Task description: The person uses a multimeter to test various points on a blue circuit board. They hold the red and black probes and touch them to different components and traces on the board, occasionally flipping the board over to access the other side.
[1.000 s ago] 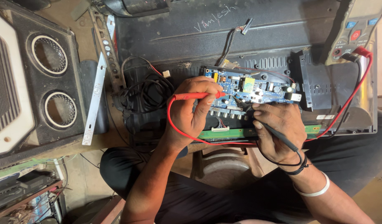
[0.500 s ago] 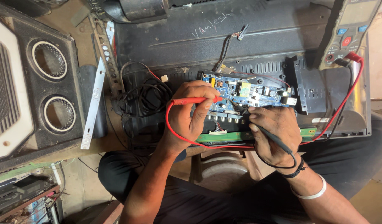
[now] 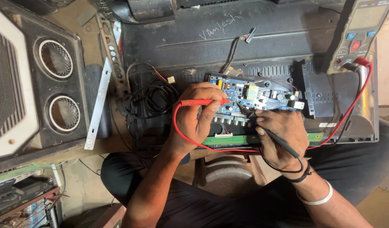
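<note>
Left hand (image 3: 198,116) grips red probe (image 3: 203,102); right hand (image 3: 281,135) black probe (image 3: 279,139).

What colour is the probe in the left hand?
Red probe, held by the left hand; head view.

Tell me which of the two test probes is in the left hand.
The red probe; the left hand holds it, while the black probe sits in the right hand.

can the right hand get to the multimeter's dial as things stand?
Probably not right away. The right hand is closed around the black probe on the blue circuit board. The multimeter stands apart at the upper right, its face unobstructed, so the probe would have to go down first.
</note>
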